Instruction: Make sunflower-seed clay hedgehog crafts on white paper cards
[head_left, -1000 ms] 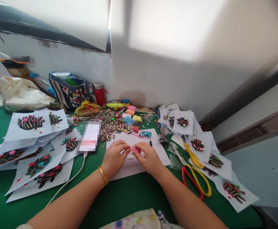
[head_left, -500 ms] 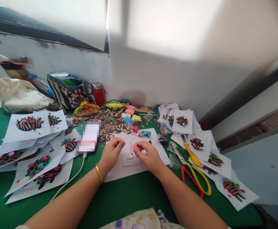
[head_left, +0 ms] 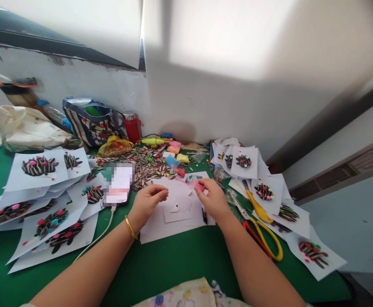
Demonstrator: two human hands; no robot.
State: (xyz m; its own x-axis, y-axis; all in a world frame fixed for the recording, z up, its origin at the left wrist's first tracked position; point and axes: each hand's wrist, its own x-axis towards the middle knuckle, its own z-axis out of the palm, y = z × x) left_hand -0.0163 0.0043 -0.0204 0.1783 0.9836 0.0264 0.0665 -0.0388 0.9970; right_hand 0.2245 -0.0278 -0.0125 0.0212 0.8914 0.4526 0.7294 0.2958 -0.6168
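Note:
My right hand (head_left: 214,199) pinches a lump of pink clay (head_left: 199,186), which seems to be in a clear wrapper, above the right side of a white sheet (head_left: 156,228). Thumb and fingertips pressed together, my left hand (head_left: 148,205) hovers over the sheet's left side; whatever it pinches is too small to name. Between the hands lies a small card (head_left: 173,217) bearing a dotted hedgehog outline (head_left: 183,204) with a white snout and a dark eye. A small black item (head_left: 204,216) rests beside the card, under my right wrist.
Striped seeds (head_left: 151,164) are heaped behind the sheet, near packs of coloured clay (head_left: 172,161). A phone (head_left: 119,184) on a cable lies left. Scissors (head_left: 263,238) and a yellow-handled tool (head_left: 259,207) lie right. Finished seed hedgehog cards (head_left: 41,175) are stacked on both sides.
My right hand has moved right and slightly up with the pink clay, uncovering the hedgehog outline and the black item. My left hand has barely moved.

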